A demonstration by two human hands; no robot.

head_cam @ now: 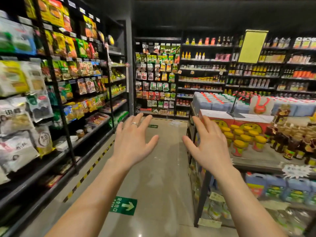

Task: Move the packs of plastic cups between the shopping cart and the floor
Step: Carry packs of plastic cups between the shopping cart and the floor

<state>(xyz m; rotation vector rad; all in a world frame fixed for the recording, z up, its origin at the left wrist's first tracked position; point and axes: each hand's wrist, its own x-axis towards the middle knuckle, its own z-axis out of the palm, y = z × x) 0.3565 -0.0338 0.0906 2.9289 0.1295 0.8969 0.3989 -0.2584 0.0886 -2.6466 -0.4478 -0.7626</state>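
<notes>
Left hand (pixel 131 142) and right hand (pixel 210 147) are held out side by side, fingers spread wide, nothing gripped, above the floor (pixel 159 177)

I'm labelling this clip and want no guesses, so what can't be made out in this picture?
Head view:
Shopping cart, cup packs: nowhere in frame.
Upper-left shelf packets: blurred, print unreadable.
Far shelf bottles: too small to read.
Palms of left hand and right hand: turned away, behind the hands' backs.

grocery shop: stocked shelves (pixel 71 79), jar display (pixel 242 135).
</notes>
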